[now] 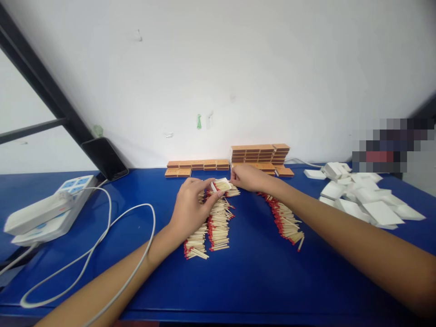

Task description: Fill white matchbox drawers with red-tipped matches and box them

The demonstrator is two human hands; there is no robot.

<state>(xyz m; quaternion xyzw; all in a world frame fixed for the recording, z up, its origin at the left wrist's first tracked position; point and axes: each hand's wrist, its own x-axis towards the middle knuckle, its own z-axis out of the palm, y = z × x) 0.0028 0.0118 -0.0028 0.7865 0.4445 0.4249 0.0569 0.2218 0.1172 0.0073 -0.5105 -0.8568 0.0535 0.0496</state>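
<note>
My left hand (pixel 194 200) grips a white matchbox tray (pixel 213 186) between thumb and fingers, tilted above the table. Red-tipped matches (pixel 223 185) lie inside the tray. Close to the tray's right end is my right hand (pixel 247 177), its fingers curled together in front of the orange matchboxes (pixel 254 166); whatever they hold is hidden. Below my left hand, two rows of loose matches (pixel 218 227) run toward me, and some more lie just behind the tray. Another row of matches (pixel 284 220) is partly covered by my right forearm.
Stacked matchboxes (pixel 260 154) and a low row of them (pixel 197 165) stand against the wall. White empty trays (pixel 368 195) are heaped at right. On the left are a power strip (pixel 76 200), a white cable (pixel 111 218) crossing my left forearm, and a leaning phone (pixel 105 156).
</note>
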